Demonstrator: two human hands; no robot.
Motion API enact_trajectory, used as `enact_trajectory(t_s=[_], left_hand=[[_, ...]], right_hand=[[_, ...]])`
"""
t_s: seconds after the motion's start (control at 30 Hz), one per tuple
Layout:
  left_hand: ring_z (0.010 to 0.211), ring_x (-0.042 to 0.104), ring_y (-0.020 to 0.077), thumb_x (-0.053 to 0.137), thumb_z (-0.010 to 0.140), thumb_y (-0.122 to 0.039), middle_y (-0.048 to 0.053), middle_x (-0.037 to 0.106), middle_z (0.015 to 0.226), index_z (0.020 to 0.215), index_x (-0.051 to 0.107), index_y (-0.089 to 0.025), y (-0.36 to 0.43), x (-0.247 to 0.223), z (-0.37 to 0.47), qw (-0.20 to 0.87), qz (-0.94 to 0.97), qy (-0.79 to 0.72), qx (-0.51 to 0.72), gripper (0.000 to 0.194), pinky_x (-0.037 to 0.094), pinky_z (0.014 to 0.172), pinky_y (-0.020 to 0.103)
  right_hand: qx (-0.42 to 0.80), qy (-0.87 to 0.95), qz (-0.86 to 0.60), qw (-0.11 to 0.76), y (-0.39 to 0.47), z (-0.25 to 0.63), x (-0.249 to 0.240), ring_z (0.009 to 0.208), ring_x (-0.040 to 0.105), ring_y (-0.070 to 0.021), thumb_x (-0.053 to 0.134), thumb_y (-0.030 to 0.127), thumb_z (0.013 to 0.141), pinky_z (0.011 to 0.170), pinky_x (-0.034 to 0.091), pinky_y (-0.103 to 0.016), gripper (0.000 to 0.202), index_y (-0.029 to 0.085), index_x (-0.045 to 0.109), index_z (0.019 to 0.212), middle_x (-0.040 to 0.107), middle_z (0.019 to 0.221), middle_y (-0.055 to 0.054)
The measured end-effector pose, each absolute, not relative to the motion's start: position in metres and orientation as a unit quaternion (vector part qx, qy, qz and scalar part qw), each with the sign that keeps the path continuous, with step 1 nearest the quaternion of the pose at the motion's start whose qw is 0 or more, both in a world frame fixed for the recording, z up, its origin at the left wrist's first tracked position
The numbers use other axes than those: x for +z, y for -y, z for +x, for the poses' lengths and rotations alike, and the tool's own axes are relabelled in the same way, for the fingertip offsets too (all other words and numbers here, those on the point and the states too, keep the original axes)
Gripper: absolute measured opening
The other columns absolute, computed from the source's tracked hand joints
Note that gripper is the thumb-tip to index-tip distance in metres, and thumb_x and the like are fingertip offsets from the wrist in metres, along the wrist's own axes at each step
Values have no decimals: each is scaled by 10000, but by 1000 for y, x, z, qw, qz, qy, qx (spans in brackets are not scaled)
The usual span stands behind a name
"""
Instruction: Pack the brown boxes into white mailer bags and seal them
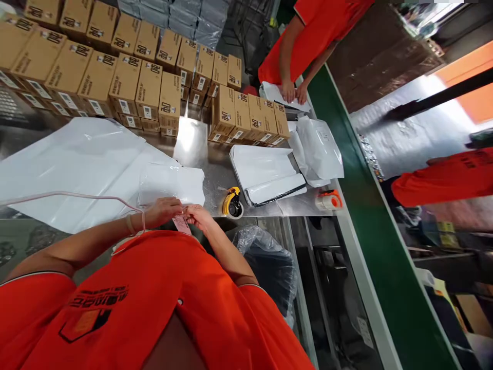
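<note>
As two bare hands meet near the lower middle of the frame, a person in an orange-red shirt works at the near edge of a metal tabletop. The left hand and the right hand come together fingertip to fingertip, both pinching a pale pink slip that hangs just below them, in front of the shirt; any print on it is too small to read. Directly above the hands lies a white packet, overlapping a large white plastic sheet that spreads to the left edge. A pale cord crosses the sheet toward the left wrist. At center, a yellow tape dispenser sits beside a stack of white bags, with an orange tape dispenser farther right, near a green conveyor belt. Rows of brown cartons fill the upper left; a co-worker leans over white plastic at upper right of center.
</note>
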State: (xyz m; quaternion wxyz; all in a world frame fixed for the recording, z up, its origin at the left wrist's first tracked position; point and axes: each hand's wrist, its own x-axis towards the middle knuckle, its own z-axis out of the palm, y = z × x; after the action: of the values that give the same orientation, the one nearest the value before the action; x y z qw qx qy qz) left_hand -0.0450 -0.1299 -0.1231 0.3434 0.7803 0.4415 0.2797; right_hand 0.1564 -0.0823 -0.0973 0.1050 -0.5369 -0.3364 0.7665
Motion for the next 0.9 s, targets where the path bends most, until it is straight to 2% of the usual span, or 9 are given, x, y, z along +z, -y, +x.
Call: enact_trajectory(t_s=[0.2,0.33,0.5,0.6,0.73,0.9], left_hand=[[858,668,200,642,1048,-416,79,740,955,990,773,-183,135,-136,-44,398,709,-496,306,274,518,797,298],[831,664,190,640,1051,-408,73,736,931,943,786,-176,134,-140,-48,403,709,-492,304,295,491,771,292],[831,627,191,614,1072,-393,61,688,876,847,709,-191,134,-140,-49,381,740,-480,278,318,488,773,290],[856,636,205,601,1062,-393,70,699,903,862,694,-198,137,-141,-46,387,729,-494,273,294,501,777,301],[818,654,196,655,977,-512,61,737,894,917,736,-191,136,-140,-44,437,660,-530,304,337,519,755,294],[736,652,167,785,843,-597,36,742,775,849,752,-170,116,-128,-47,523,585,-508,355,429,535,701,256]], right_hand=[[785,313,-525,106,85,155,-105,536,457,-82,719,126,636,513,373,-178,83,182,665,607,574,551,40],[782,322,-525,100,84,154,-107,543,457,-87,778,139,652,513,370,-186,105,183,693,610,596,553,25],[780,326,-527,92,85,152,-110,541,472,-80,789,124,707,529,390,-186,113,178,712,645,594,568,37],[778,326,-529,89,85,153,-111,538,483,-75,806,143,696,527,391,-181,139,176,691,625,581,564,45],[790,307,-518,111,82,154,-107,538,488,-69,804,160,645,529,409,-169,63,164,742,658,613,570,41],[801,301,-502,124,68,155,-98,584,558,-82,854,140,627,586,471,-179,108,147,768,692,670,605,16]])
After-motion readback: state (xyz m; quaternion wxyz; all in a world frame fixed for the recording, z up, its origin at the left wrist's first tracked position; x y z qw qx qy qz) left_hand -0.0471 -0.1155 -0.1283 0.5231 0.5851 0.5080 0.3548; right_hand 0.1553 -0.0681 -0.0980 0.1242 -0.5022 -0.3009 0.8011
